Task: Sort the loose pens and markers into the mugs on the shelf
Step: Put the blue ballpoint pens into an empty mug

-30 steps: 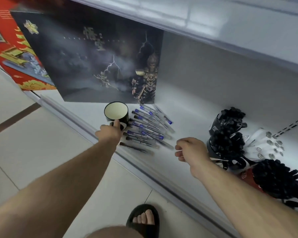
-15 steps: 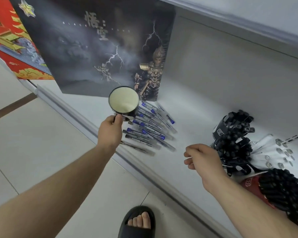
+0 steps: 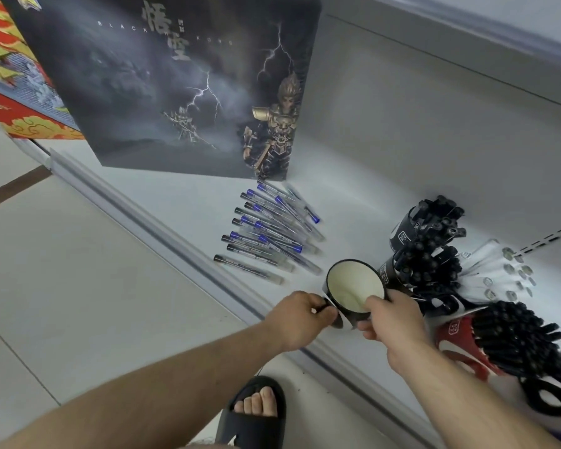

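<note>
Reading "BLACK … KONG" on dark box [image 3: 175,92]; left hand [image 3: 300,319] grips the black mug [image 3: 353,286] by its handle, right hand [image 3: 391,315] pinches rim, pens [image 3: 269,231] beyond.

White shelf [image 3: 353,176] — loose pens [image 3: 269,228] beside a dark box [image 3: 175,82], pen-filled mugs [image 3: 425,254] right.

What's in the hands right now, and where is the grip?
One empty black mug: left hand on its handle, right hand on the rim and side.
</note>
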Tool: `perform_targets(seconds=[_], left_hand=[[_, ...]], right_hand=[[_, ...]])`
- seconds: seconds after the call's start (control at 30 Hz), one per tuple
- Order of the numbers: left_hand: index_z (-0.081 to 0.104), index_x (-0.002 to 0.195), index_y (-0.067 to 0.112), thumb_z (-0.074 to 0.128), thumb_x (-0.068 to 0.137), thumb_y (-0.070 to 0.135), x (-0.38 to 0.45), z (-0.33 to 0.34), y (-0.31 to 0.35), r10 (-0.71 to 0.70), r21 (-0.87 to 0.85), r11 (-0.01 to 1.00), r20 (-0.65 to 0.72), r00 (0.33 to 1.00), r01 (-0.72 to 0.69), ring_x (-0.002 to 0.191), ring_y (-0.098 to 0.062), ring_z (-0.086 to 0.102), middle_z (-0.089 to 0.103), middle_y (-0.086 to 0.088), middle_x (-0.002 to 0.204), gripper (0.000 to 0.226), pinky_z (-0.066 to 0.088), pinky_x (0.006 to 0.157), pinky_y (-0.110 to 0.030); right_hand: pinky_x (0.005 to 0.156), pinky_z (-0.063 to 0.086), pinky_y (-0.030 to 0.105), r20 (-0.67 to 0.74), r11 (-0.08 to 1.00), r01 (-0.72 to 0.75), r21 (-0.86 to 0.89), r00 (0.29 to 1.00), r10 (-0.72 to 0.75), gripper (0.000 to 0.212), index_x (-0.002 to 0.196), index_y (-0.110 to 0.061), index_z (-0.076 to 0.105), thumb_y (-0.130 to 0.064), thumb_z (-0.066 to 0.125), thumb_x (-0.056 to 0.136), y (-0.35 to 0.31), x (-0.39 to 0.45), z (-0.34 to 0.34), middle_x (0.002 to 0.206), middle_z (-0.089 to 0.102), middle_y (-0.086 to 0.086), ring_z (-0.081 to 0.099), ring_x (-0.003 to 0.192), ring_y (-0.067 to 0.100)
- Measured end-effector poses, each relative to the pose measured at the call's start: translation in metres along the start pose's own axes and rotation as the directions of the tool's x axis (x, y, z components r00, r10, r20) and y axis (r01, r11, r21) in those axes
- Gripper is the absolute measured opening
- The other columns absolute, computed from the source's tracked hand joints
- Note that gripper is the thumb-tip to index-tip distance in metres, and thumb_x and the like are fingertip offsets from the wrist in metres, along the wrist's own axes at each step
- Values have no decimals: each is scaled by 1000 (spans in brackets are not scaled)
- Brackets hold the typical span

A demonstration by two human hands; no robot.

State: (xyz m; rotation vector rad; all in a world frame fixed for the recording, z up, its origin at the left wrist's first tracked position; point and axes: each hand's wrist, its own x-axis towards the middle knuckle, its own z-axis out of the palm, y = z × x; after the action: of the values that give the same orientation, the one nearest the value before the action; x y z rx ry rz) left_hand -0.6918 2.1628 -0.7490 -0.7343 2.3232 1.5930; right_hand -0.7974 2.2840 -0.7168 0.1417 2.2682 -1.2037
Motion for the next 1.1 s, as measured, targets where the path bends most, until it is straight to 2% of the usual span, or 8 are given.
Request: perform_targets(seconds=[0.13,0.27,0.33,0.57,0.7,0.87,0.97,1.1], left_hand=[[68,96,31,33,101,52,-5,-5,11,-48,143,989,43,998,42,102,-16,58,66,1,108,41,43,92,-27],[61,110,21,38,101,41,7,-34,-1,115,271,962,-369,922,-11,97,-17,59,62,-2,113,32,47,86,-29],[57,123,19,45,95,28,27,-51,-13,235,459,888,-415,879,-21,108,-22,56,58,-3,123,31,46,91,-31],[7,154,28,59,80,39,93,-86,-12,172,928,368,-9,985,-55,149,-31,3,2,-6,162,91,13,119,-53],[-20,150,33,70,68,34,111,-96,-18,-96,958,279,96,991,-65,146,-34,-22,-26,-9,159,121,-3,115,-62],[-23,149,31,79,60,36,109,-109,-27,-85,992,64,118,989,-113,147,-37,1,-11,-11,160,136,9,115,-61],[-17,150,28,80,58,42,109,-108,-39,-20,996,64,59,998,-57,133,-34,27,10,-11,152,135,31,104,-46],[1,150,23,74,65,40,111,-104,-38,78,992,124,6,997,-16,124,-29,34,25,-10,142,113,37,98,-41]], right_hand=[[55,57,34,7,1000,-14,-18,1000,15,22,97,-9,65,0,49,85,11,4,-2,77,69,12,65,58,26],[60,53,37,-120,989,65,-136,989,-82,5,89,-14,62,-16,60,85,12,4,-7,76,63,0,60,65,19],[60,42,29,-184,967,171,-188,961,-206,11,94,-21,59,-17,63,84,11,-1,-11,86,63,-5,56,74,12],[62,38,8,-100,925,363,-109,922,-374,17,85,-25,68,-8,66,83,-1,-9,-7,82,67,-7,61,78,6],[59,39,5,-59,907,411,-92,907,-417,20,77,-24,69,-5,66,83,-13,-4,-5,73,68,-10,58,66,-4],[58,39,6,10,893,425,-148,903,-429,20,71,-22,70,-6,64,83,-20,6,7,65,66,-17,57,63,-6],[61,39,8,32,880,435,-191,899,-438,25,66,-26,67,-8,63,82,-23,14,20,64,65,-19,58,66,-7],[61,36,0,55,871,451,-196,892,-449,26,69,-27,66,-7,61,84,-32,19,24,68,64,-19,55,68,-15]])
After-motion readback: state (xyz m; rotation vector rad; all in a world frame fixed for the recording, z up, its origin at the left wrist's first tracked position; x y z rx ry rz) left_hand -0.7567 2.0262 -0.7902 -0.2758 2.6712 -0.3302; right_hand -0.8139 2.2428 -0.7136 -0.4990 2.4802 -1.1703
